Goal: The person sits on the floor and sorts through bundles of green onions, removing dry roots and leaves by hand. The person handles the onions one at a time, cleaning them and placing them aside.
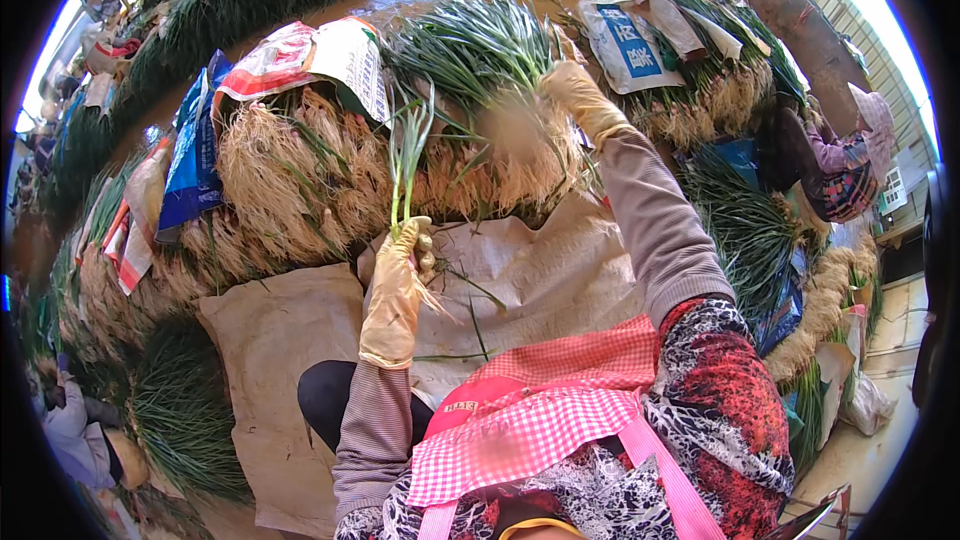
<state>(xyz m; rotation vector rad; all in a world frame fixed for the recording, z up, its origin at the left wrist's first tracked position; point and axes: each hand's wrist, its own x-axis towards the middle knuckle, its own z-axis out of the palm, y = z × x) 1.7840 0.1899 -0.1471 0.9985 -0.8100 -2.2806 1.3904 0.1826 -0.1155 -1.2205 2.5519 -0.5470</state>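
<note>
My left hand (pixel 391 296), in a cream rubber glove, grips a few scallions (pixel 403 191). Their green leaves point up, away from me, and pale roots hang out beside the palm. At the right end of a heap of scallions (pixel 469 52), my gloved right hand (pixel 581 101) touches the leaves; its fingertips are hidden, so I cannot tell whether it grips any. Pale, stringy roots (pixel 450 180) of the heap face me. Between the heap and my lap lies a beige woven sheet (pixel 525 277) with loose leaf scraps on it.
A red-and-white printed sack (pixel 300 60) covers the neighbouring heap. Further sacks include a blue one (pixel 191 157) at left and a white-and-blue one (pixel 630 45) at right. Other people sit at right (pixel 847 157) and lower left (pixel 79 427), beside more scallions (pixel 187 405).
</note>
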